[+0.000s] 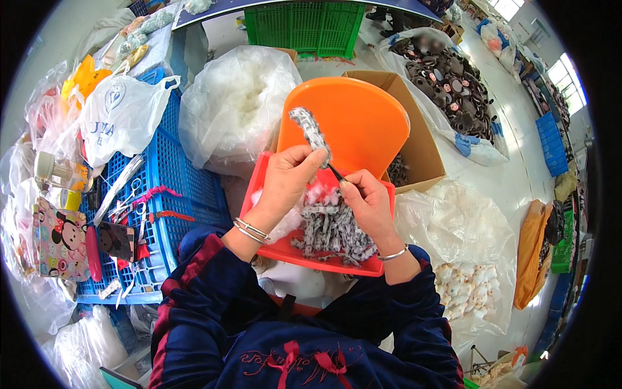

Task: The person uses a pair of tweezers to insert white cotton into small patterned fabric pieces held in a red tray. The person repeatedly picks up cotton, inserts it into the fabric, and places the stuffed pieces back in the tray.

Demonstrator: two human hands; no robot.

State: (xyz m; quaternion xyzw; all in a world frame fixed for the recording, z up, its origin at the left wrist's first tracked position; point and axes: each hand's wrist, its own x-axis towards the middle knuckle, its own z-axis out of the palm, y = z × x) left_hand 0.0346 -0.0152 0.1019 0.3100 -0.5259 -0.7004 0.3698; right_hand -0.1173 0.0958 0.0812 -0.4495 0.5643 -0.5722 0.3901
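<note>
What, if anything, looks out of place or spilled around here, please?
Nothing looks clearly spilled or damaged. The untidiest spot is the top of the blue crate on the person's left, where scissors lie jumbled with pink cord and other small items. The grey fuzzy pieces are heaped inside the red tray beside white stuffing.

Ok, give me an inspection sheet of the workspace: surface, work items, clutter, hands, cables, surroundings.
Surface: red tray, before a curved orange panel.
Work items: grey fuzzy piece held above the tray; more grey pieces inside.
Clutter: white plastic bag on blue crate.
Hands: left hand pinches the fuzzy piece; right hand grips a slim dark tool.
Cables: nothing seen.
Surroundings: clear bag of white stuffing, green crate.
</note>
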